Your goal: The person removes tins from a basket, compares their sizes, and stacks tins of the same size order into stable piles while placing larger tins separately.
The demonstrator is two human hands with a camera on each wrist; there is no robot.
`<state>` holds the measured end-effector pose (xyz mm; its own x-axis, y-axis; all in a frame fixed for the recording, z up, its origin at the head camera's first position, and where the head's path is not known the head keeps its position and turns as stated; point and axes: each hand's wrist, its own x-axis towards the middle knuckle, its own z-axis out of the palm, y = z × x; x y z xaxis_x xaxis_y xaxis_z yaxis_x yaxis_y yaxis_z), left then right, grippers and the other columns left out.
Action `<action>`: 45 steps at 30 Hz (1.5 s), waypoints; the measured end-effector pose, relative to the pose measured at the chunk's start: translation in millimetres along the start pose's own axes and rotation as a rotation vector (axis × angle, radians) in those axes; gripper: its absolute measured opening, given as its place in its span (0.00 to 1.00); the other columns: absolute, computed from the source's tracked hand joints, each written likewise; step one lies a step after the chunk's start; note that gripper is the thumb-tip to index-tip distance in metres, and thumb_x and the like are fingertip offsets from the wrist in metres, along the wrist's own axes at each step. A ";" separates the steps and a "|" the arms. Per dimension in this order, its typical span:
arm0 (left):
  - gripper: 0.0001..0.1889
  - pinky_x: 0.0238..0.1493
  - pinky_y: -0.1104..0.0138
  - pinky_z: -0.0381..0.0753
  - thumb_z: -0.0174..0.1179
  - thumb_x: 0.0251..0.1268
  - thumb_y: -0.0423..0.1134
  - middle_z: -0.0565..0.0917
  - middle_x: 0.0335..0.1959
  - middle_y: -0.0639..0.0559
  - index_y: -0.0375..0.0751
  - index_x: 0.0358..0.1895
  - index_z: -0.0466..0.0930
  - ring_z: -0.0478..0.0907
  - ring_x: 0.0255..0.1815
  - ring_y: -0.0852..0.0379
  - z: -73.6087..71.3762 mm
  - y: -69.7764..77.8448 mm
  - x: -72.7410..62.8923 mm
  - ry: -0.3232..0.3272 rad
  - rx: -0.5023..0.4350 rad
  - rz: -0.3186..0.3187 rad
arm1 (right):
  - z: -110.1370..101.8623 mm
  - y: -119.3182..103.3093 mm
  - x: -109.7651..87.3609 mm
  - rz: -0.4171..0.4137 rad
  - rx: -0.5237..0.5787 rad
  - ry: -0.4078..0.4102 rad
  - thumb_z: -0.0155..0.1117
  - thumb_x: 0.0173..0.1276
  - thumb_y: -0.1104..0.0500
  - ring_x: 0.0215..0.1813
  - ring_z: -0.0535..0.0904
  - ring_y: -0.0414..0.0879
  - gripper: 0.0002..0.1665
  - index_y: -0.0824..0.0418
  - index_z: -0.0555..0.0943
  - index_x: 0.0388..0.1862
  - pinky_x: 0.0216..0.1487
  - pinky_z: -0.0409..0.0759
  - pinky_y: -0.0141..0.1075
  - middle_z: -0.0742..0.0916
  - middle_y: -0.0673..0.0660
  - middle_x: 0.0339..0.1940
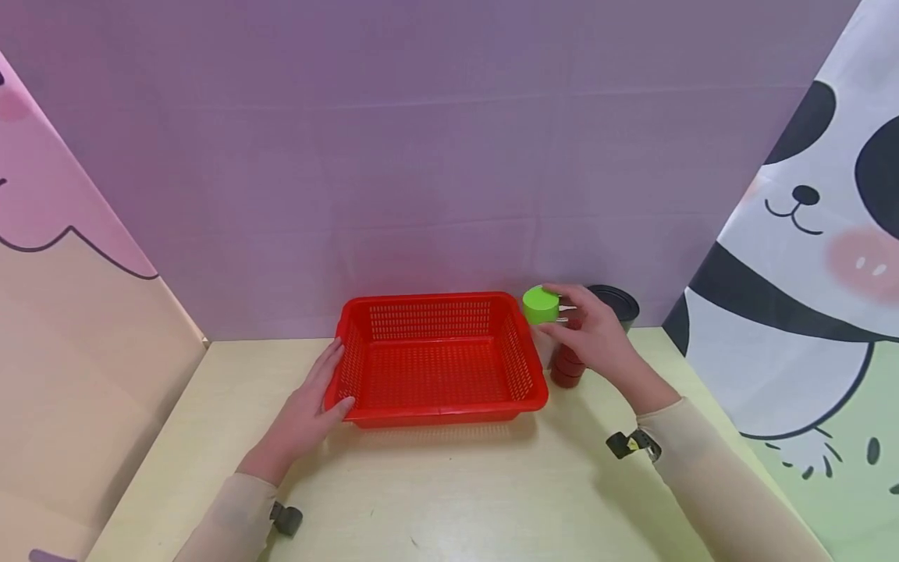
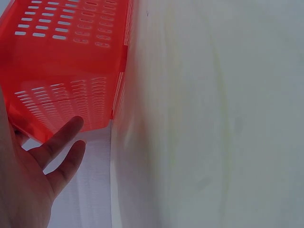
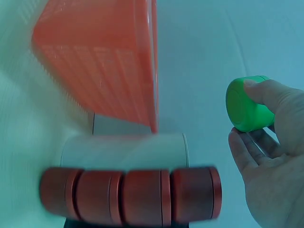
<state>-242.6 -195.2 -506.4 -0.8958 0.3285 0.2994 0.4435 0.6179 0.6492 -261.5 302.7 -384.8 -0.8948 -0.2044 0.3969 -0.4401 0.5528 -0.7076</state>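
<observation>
A red perforated plastic basket [image 1: 438, 410] sits at the back middle of the table. My left hand [image 1: 305, 417] touches its left side, fingers fairly straight; the left wrist view shows fingertips [image 2: 73, 124] against the basket's outer wall. Right of the basket, my right hand [image 1: 590, 332] pinches a small bright green cylinder [image 3: 242, 107] between thumb and fingers, held up off the table. Below it stand a white cylinder [image 3: 123, 152] and an upright stack of several dark red round jars [image 3: 142, 197]. In the head view the hand partly hides the stack.
A dark, black-topped canister [image 1: 613, 303] stands behind my right hand. The pale wooden table [image 1: 449, 492] ends at a purple cloth wall [image 1: 435, 172]. A panda-printed panel [image 1: 794, 289] borders the right side, and a pink and beige panel [image 1: 77, 328] the left.
</observation>
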 end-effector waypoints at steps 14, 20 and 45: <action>0.53 0.65 0.38 0.85 0.69 0.74 0.53 0.48 0.93 0.55 0.54 0.93 0.46 0.60 0.87 0.39 0.7 0.8 -0.7 -0.006 0.000 -0.002 | -29.4 29.4 -22.0 0.024 -0.074 0.173 0.78 0.74 0.65 0.59 0.84 0.53 0.39 0.58 0.75 0.81 0.53 0.79 0.20 0.85 0.62 0.65; 0.53 0.65 0.38 0.85 0.68 0.74 0.56 0.47 0.93 0.55 0.52 0.93 0.46 0.59 0.88 0.40 -0.1 1.9 -1.1 -0.005 0.004 -0.002 | -30.2 39.0 -24.2 0.000 -0.047 0.226 0.78 0.71 0.70 0.55 0.80 0.39 0.39 0.65 0.76 0.78 0.55 0.78 0.19 0.85 0.65 0.65; 0.54 0.63 0.43 0.87 0.71 0.73 0.54 0.47 0.93 0.59 0.56 0.93 0.45 0.62 0.86 0.42 -1.6 2.5 -2.7 0.003 -0.014 -0.008 | -26.9 48.2 -31.0 0.041 -0.072 0.221 0.77 0.72 0.71 0.59 0.79 0.44 0.38 0.68 0.73 0.78 0.57 0.79 0.22 0.83 0.66 0.66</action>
<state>-239.1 -195.7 -504.5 -0.8996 0.3209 0.2961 0.4355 0.6109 0.6611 -252.9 357.5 -415.5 -0.8704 -0.0031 0.4923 -0.3901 0.6145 -0.6857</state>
